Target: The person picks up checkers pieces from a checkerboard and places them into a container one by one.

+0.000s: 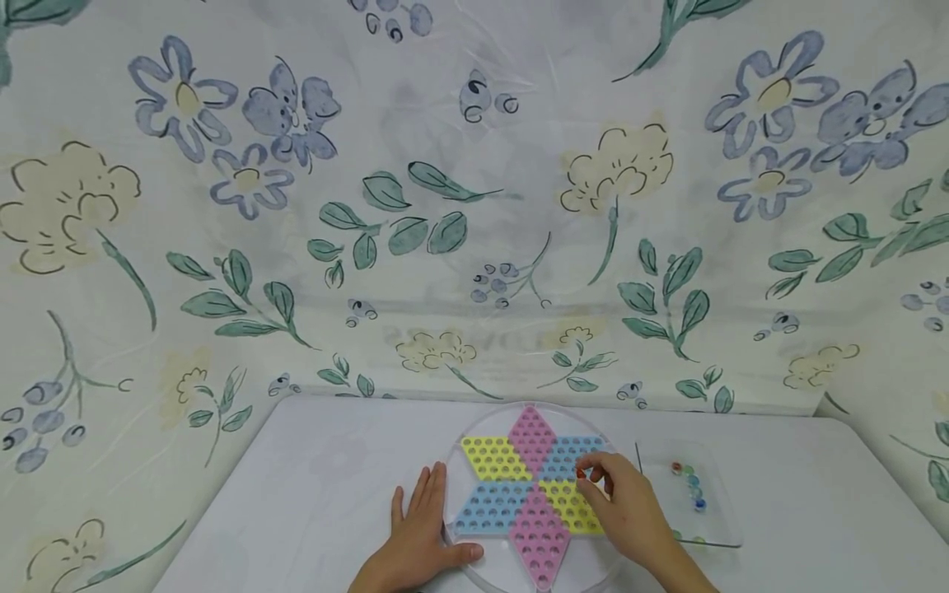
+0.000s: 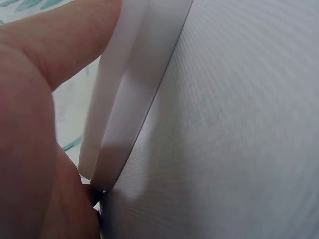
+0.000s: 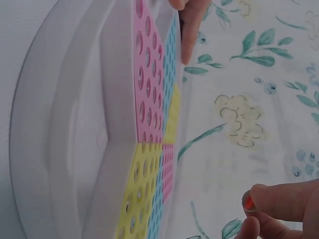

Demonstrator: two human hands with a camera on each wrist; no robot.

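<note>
A round white Chinese checkers board carries a star of pink, yellow and blue points full of small holes. My right hand pinches a clear marble with a red-orange streak between thumb and fingertips, held above the board's right side. At the board's left edge lies my left hand, fingers straight and together, thumb across the rim. The left wrist view shows the board's pale side wall against that hand. Whether marbles sit in the holes is too small to tell.
Right of the board stands a clear shallow tray with several coloured marbles in a curved row. The white table meets a flower-patterned cloth backdrop at its far edge.
</note>
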